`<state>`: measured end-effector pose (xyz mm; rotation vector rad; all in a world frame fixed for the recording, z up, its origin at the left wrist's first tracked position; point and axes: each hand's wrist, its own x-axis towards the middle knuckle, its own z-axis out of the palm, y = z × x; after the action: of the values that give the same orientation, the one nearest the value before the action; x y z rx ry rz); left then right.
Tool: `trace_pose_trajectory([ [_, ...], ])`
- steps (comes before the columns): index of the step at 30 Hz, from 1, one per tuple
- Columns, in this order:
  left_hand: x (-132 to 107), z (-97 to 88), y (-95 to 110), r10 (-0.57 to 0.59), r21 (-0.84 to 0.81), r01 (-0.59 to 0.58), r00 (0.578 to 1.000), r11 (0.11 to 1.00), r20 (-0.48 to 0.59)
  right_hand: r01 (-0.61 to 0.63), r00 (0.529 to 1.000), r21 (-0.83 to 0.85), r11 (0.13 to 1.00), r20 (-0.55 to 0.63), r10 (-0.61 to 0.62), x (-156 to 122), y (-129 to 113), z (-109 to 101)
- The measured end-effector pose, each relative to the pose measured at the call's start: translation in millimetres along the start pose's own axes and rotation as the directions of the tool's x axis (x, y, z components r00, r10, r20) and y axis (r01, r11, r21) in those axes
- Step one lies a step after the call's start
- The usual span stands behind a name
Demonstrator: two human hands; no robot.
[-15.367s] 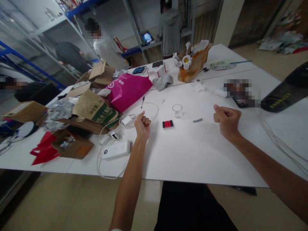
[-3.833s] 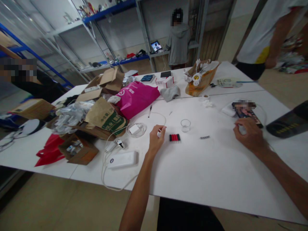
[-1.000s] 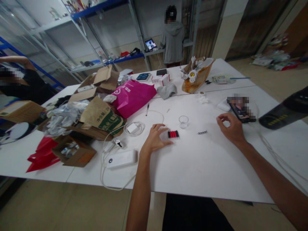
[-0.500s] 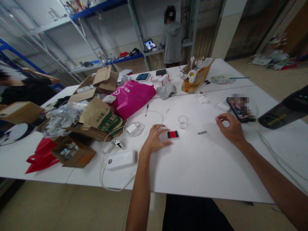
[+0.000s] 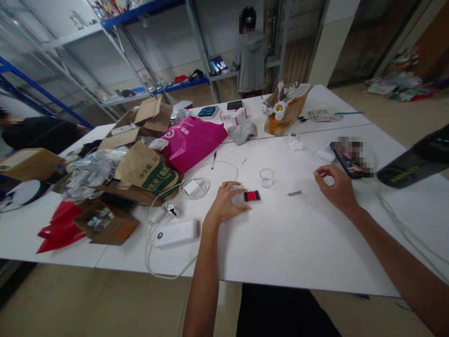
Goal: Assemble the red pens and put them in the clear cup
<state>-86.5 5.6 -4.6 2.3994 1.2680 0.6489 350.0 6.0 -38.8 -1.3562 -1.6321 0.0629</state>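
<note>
Across the white rectangular table (image 5: 280,248), seen from the head camera, both bare forearms reach in from the near edge. The left hand (image 5: 226,202) lies low over the surface with a wide grip: thumb and fingers are spread around the left end of a short row of red and black cylinders (image 5: 252,196), which seems to sit in a clear holder. Whether the skin touches that row — or merely frames it — I cannot tell.

Right of the row, well apart, the right hand (image 5: 335,186) curls thumb and index finger into a narrow ring; I cannot tell whether the tips meet or pinch something tiny. Between the two hands are a clear, round, open cup (image 5: 267,179) and a line of small dark and silvery pieces (image 5: 294,193).

Just beyond the right hand rests a black phone with a lit screen (image 5: 356,166), near a dark bottle with yellow lettering (image 5: 403,171). Left of the left hand are a coiled white cable with a square adapter (image 5: 192,187) and a white oblong block (image 5: 178,233). Farther back lies a magenta bag (image 5: 196,140) — and behind the table stands a person in a grey hooded top (image 5: 251,63).
</note>
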Motion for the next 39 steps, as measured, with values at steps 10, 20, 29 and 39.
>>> trace_pose_trajectory([
  [10,0.3,2.3,-2.5,0.014,0.001,-0.014,1.000,1.000,-0.004,0.005,1.000,0.011,1.000,0.010,-0.005,-0.3,-4.2,-0.4],
  [20,1.5,0.8,-0.3,0.013,0.000,-0.013,1.000,1.000,-0.004,0.108,0.957,0.157,0.982,0.252,-0.145,-8.4,-36.0,3.3],
  [29,0.9,-8.7,1.6,0.033,-0.036,-0.039,0.987,0.999,-0.158,0.161,0.898,0.198,0.967,0.378,-0.226,-19.3,-34.5,21.1],
  [39,6.1,3.0,21.8,0.037,0.076,-0.007,0.916,0.997,-0.400,0.192,0.879,0.223,0.956,0.394,-0.269,-19.4,-31.9,26.9],
])
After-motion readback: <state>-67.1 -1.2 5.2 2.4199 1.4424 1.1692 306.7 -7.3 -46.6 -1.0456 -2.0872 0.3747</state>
